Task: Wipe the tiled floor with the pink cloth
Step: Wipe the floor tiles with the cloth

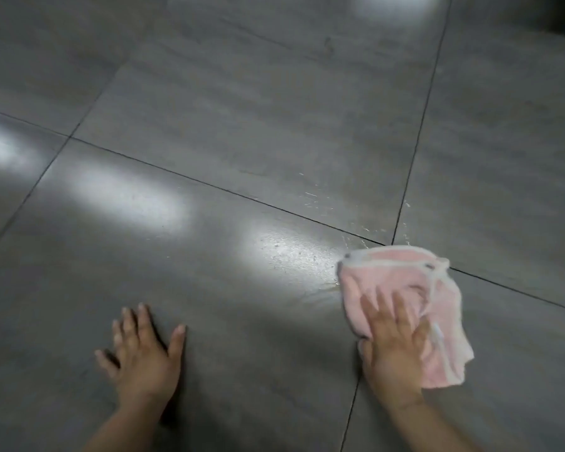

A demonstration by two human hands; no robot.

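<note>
A pink cloth (402, 282) with a whitish hem lies crumpled on the grey tiled floor (242, 125), over a crossing of dark grout lines at the lower right. My right hand (393, 347) presses flat on the near part of the cloth, fingers straight and spread. My left hand (144, 353) rests flat on the bare tile at the lower left, fingers spread, holding nothing. A wet sheen and small white specks (310, 197) mark the tile just left of and beyond the cloth.
Large grey tiles with dark grout lines (209, 185) fill the view. Bright light reflections (128, 197) streak across the left and middle tiles. A dark edge (555, 14) shows at the far upper right corner.
</note>
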